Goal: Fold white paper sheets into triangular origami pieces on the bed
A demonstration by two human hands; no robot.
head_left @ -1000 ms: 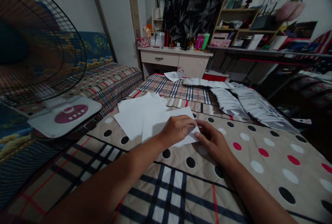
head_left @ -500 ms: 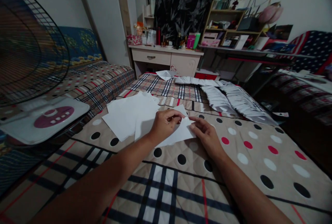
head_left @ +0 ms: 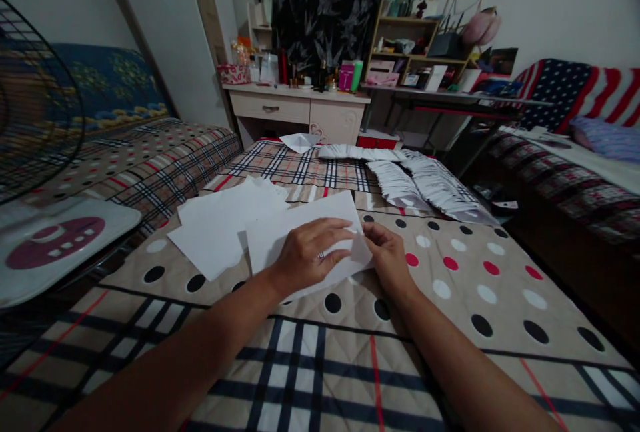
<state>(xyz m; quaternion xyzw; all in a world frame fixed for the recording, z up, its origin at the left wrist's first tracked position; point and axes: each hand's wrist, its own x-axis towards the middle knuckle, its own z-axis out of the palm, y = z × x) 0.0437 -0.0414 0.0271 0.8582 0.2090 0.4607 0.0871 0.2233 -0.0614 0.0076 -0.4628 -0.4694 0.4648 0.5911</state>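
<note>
At my far left stands a fan (head_left: 37,92), cut off by the edge of my view, with its white base (head_left: 55,242) below, marked by a purple oval. Next, on the patterned quilt (head_left: 345,365) in front of me, a loose pile of white papers (head_left: 215,219) lies fanned out, corners pointing different ways. Farther back, near the quilt's far edge, sits a single creased paper (head_left: 299,142), and behind it a pale dresser (head_left: 273,109) with bottles and boxes on top.

My left hand (head_left: 307,255) is over the white sheet (head_left: 277,235), fingers curved and the thumb well apart from them; I cannot tell whether the fingertips touch the paper. The sheet lies on the quilt just right of the pile, between my hands, with a small flap raised at its right end. My right hand (head_left: 387,255) is at that end, pinching the paper there between thumb and fingers.

Beyond my right hand, well out of reach of my fingers, folded white papers (head_left: 400,185) are lined up overlapping in rows. Farther right, a stars-and-stripes cloth (head_left: 563,95) hangs behind a pale pillow (head_left: 607,139).
</note>
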